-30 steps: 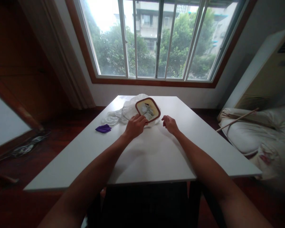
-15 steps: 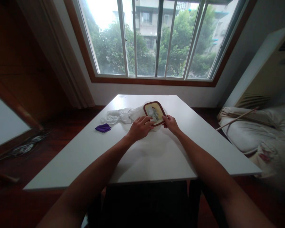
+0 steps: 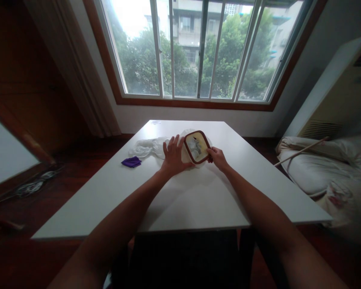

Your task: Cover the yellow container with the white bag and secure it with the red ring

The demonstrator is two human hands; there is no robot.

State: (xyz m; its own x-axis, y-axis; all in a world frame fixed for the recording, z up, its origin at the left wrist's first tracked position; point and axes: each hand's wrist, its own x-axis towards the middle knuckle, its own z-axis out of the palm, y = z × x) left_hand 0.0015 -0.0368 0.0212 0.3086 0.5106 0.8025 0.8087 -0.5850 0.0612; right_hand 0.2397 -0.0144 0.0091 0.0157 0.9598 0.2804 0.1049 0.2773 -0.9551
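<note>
Two bare hands and one brown-rimmed frame (image 3: 196, 147) over a table, head view. The frame, a rounded square enclosing a pale yellow field with one grey-white motif, is tilted above the far half of one white table (image 3: 108, 200), slightly right of its middle line. Behind and to the left of it lies one crumpled heap of white, thin material (image 3: 147, 147), extending leftward across the tabletop; near the heap's left end, on its near side, lies one folded purple cloth (image 3: 131, 161). The right hand (image 3: 217, 158) is closed in a pinch on the frame's right edge, thumb on the front face, the other fingers curled at the rim. The left hand (image 3: 174, 156) is spread wide beside the frame's left edge, fingers pointing away from the wearer — its grip is on nothing. Its thumb reaches to the lower left corner of the rim; whether it touches there cannot be told. Surroundings: one window (image 3: 195, 103) beyond the table, one curtain (image 3: 78, 80) at left, one vented cabinet (image 3: 325, 108) at right — and, below the cabinet, one stick (image 3: 301, 151) resting across pale cushions (image 3: 307, 170).
</note>
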